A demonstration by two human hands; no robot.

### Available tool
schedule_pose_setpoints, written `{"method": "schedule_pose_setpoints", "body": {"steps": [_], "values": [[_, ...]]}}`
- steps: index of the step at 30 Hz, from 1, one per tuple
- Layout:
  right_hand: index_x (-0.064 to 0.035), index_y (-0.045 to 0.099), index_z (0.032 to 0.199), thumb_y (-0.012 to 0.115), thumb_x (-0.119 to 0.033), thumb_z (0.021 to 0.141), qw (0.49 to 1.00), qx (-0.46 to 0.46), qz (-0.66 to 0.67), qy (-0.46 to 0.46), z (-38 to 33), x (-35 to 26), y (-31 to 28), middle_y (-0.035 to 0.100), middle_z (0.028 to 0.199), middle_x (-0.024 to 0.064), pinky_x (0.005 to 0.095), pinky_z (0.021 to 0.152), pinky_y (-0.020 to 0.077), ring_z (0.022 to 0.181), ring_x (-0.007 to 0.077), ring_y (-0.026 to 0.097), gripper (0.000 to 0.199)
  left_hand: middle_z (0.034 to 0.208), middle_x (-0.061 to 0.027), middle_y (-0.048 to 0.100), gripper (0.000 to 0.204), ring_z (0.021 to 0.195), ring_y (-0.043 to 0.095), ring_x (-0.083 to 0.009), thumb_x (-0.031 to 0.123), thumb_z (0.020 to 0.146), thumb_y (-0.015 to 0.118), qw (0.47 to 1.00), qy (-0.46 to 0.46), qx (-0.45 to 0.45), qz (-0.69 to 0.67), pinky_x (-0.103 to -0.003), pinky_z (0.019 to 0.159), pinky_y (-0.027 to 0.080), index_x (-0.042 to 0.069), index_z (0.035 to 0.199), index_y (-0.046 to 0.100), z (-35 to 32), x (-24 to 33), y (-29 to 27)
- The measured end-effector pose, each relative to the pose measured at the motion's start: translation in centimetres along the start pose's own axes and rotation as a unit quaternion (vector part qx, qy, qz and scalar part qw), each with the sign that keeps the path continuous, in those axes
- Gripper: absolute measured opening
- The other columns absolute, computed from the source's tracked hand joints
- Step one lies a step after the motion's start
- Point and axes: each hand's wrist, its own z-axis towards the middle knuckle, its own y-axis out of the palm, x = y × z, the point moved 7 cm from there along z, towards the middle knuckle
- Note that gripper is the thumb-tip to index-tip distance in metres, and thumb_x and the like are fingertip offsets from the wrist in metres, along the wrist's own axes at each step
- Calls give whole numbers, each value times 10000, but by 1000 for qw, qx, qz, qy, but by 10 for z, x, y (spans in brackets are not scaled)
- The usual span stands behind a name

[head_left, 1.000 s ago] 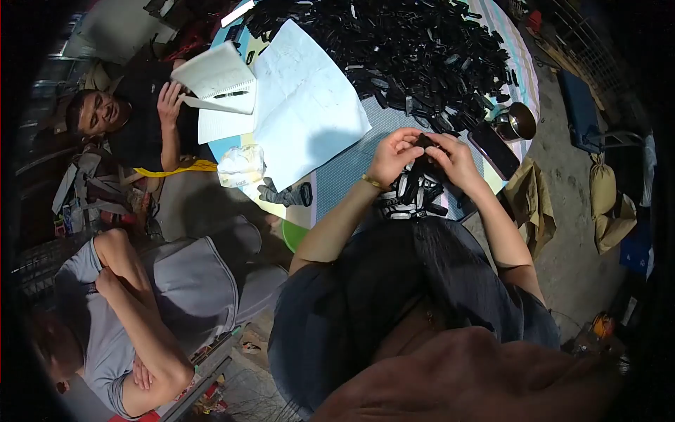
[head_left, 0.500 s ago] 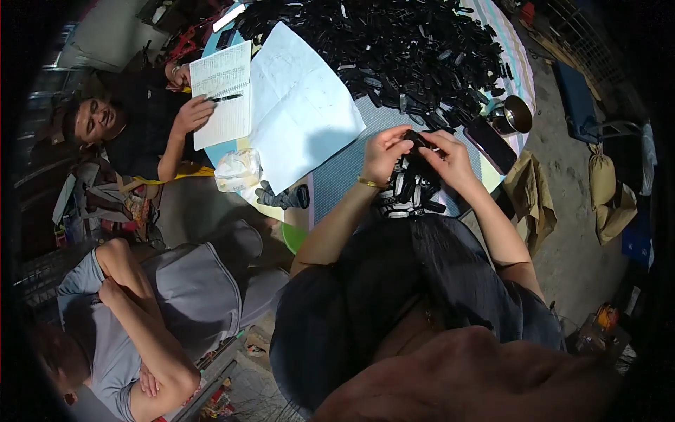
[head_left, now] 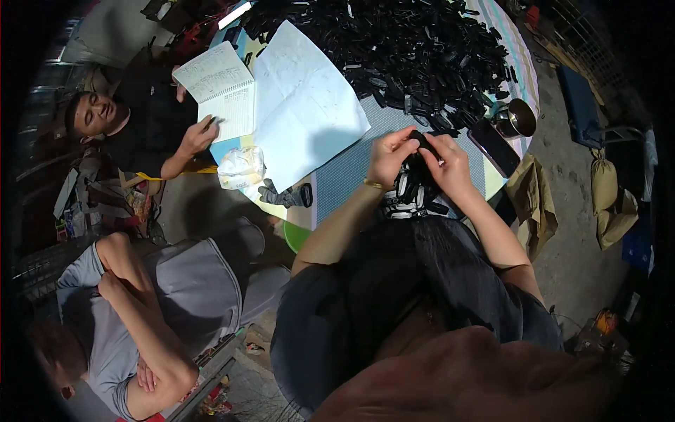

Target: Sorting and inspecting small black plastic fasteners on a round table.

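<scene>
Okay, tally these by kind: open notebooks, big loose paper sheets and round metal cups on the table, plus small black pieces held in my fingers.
White spiral-bound notebook: 1
Large creased white paper sheet: 1
Shiny round metal cup: 1
Small black piece between left hand and right hand: 1, apparently
Total: 4
The heaped black pieces overlap too much to count.

Worn items, as observed: one dark garment (head_left: 316, 352), blue-black at the sides and deeper black at the centre front. The right portion of the front panel (head_left: 460, 257) shows fine lengthwise creases. The left sleeve (head_left: 301, 290) and right sleeve (head_left: 522, 313) are short and loose, ending near the elbows. The forearms (head_left: 337, 219) are uncovered; the left hand (head_left: 387, 162) and right hand (head_left: 451, 164) are bare. A narrow yellow band (head_left: 373, 183) encircles the left wrist.
</scene>
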Motion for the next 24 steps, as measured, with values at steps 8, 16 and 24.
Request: {"method": "schedule_pose_setpoints", "body": {"steps": [8, 16, 24], "values": [[-19, 584, 983, 655, -33, 688, 999, 11, -38, -32, 2, -11, 1, 543, 800, 88, 267, 508, 446, 603, 200, 552, 303, 879, -39, 598, 327, 748, 537, -52, 31, 790, 563, 998, 52, 30, -16, -176, 673, 436, -32, 1108, 517, -7, 12, 8], [-22, 589, 960, 646, -61, 728, 976, -18, 181, 116, -3, 17, 15, 568, 806, 42, 221, 562, 452, 612, 112, 544, 242, 932, -64, 599, 271, 807, 550, -84, 63, 821, 524, 998, 63, 21, 6, -203, 718, 442, -31, 1075, 537, -10, 20, 11], [7, 577, 813, 600, -137, 786, 955, -155, 180, 175, -14, 20, 30, 560, 649, 21, 216, 524, 392, 586, 74, 504, 148, 982, -122, 557, 255, 894, 530, -171, 80, 866, 446, 984, -41, -125, -118, -280, 823, 409, -67, 1069, 491, -10, 13, 16]]}}
